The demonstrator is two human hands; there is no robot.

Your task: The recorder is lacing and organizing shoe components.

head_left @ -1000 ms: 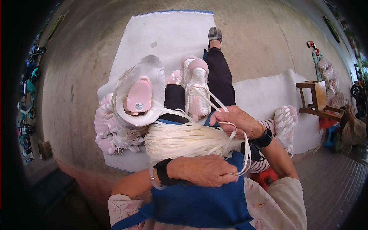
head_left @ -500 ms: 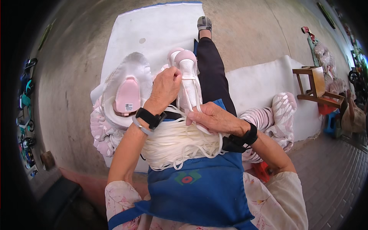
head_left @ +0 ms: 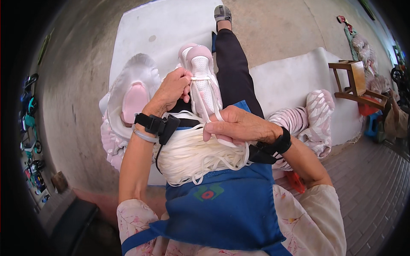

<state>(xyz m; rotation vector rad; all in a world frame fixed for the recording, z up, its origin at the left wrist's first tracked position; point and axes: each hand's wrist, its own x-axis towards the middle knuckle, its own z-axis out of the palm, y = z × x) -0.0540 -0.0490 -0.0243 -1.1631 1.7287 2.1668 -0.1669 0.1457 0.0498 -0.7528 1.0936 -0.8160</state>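
— Where do we find the pink-and-white shoe (head_left: 202, 91)?
— We find it just beyond the lace bundle (head_left: 192, 162).
— And our hands?
— Our right hand (head_left: 237, 124), over the bundle's far right edge, has its fingers closed on the white lace (head_left: 200, 78). Our left hand (head_left: 173, 87), farther beyond the bundle, curls its fingers; whether they pinch something, we cannot tell.

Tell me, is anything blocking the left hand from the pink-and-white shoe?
Nothing visible does: the left hand is right at the left edge of the pink-and-white shoe. The heap of white laces lies nearer the blue apron, not between them.
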